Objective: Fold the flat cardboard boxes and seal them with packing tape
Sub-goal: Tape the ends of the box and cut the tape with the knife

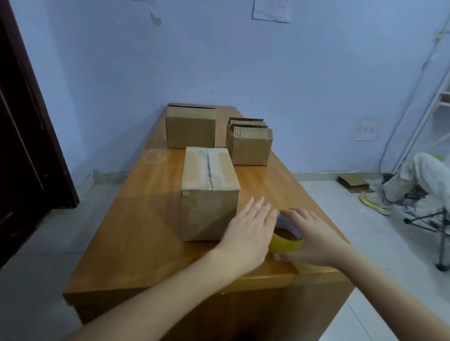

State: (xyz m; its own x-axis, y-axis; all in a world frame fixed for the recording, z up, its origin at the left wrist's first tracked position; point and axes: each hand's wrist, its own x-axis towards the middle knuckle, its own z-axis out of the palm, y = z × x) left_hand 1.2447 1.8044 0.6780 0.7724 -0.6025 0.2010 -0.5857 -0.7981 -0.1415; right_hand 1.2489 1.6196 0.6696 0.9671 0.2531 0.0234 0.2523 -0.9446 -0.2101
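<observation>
Both hands forward — left point(249, 229) flat, right point(310, 239) curled.

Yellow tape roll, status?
Left hand open beside yellow tape roll. Right hand curled around it. Brown cardboard box already taped. Nothing in the way.

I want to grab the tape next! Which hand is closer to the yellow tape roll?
Right. The right hand curls round the yellow tape roll from its right side, thumb at the near edge. The left hand lies flat, fingers straight, just left of the roll, beside the sealed box.
</observation>
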